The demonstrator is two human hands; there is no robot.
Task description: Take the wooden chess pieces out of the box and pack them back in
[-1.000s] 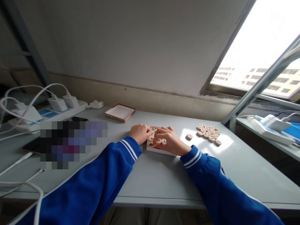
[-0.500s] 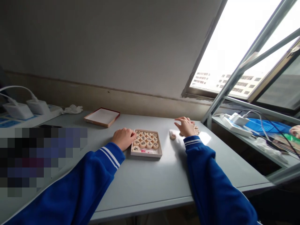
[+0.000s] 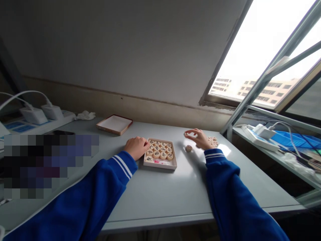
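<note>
A shallow white box [image 3: 173,164] lies on the grey table [image 3: 160,197], filled with several round wooden chess pieces [image 3: 160,150] marked in black. My left hand [image 3: 136,147] is curled, fingers pressed against the box's left edge. My right hand [image 3: 200,138] hovers to the right of the box, thumb and fingers pinched on what looks like one wooden piece [image 3: 186,134]. A single piece [image 3: 188,148] lies on the table just below that hand. A small pile of loose pieces [image 3: 213,141] sits behind the hand, partly hidden by it.
The box's red-edged lid [image 3: 114,124] lies upturned at the back left. A power strip with white chargers [image 3: 37,115] and a dark phone [image 3: 60,133] are at far left. A lower shelf on the right carries another power strip [image 3: 260,132] and cables, under a window frame.
My right hand left the box, reached right to the loose pieces and now is lifted with a pinch. My left hand stayed at the box. The view swung right.
</note>
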